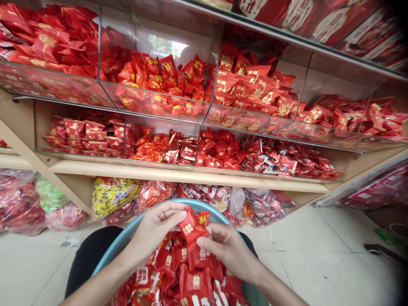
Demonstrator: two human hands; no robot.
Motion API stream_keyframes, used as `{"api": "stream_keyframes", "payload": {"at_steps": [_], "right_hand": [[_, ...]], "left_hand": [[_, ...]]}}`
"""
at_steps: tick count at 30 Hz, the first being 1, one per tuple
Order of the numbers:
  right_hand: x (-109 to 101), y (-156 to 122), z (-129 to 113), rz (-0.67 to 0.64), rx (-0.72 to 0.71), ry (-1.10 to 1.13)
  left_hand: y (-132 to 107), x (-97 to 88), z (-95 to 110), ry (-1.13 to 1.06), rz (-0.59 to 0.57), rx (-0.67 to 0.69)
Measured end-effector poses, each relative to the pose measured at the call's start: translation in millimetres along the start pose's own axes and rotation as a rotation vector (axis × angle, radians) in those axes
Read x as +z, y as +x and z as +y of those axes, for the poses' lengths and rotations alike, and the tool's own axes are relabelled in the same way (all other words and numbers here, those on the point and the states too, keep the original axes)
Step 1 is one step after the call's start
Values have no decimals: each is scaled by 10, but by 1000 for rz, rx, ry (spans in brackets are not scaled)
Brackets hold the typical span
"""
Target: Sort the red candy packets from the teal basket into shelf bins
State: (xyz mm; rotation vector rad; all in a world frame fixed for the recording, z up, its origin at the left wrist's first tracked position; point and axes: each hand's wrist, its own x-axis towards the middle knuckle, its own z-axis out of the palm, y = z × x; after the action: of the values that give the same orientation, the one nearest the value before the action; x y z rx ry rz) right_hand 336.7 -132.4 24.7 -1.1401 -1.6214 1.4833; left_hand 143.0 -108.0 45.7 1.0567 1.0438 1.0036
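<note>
Between my two hands, above a blue plastic basket (105, 260), is a red candy packet (190, 228) with gold characters. My left hand (159, 225) pinches its upper left corner between thumb and fingers. On the other side, my right hand (223, 246) has its thumb and fingers closed on the packet's lower right edge. A second small red-and-gold packet (203, 218) shows just behind it; which hand bears it I cannot tell. Many wrapped red packets (195, 282) fill the basket below, partly covered by my forearms.
Ahead stands a wooden shelf (191, 175) with clear-walled compartments of red wrapped sweets (245, 87). Under it sit plastic bags of candy, one a yellow bag (114, 195). My dark-clothed knee (92, 255) is beside the basket. A tiled floor (306, 255) spreads to the right.
</note>
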Motion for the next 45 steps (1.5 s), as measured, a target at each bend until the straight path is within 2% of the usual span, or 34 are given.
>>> {"api": "stream_keyframes", "payload": {"at_steps": [5,9,15,18,21,28,39,45], "right_hand": [[-20,-15,-8,-41,11,-49],[-33,-14,42,-47,33,-27],[-249,-64,160,33,42,-67],[-400,-124,268,116,64,-83],[-511,-187,365,171,98,-84],[-572,-249,433,221,108,-113],[-551,-253,483,210,99,-91],[-587,-241,434,276,72,-167]], "left_hand": [[20,-32,-44,174,-19,119],[5,-65,-112,201,-36,133],[11,-314,-101,353,-4,149],[-27,-471,-123,447,-80,143],[-110,-552,-189,519,-182,108],[-282,-472,-307,679,-379,67],[-321,-498,-401,817,-423,47],[-273,-428,-404,865,-499,53]]}}
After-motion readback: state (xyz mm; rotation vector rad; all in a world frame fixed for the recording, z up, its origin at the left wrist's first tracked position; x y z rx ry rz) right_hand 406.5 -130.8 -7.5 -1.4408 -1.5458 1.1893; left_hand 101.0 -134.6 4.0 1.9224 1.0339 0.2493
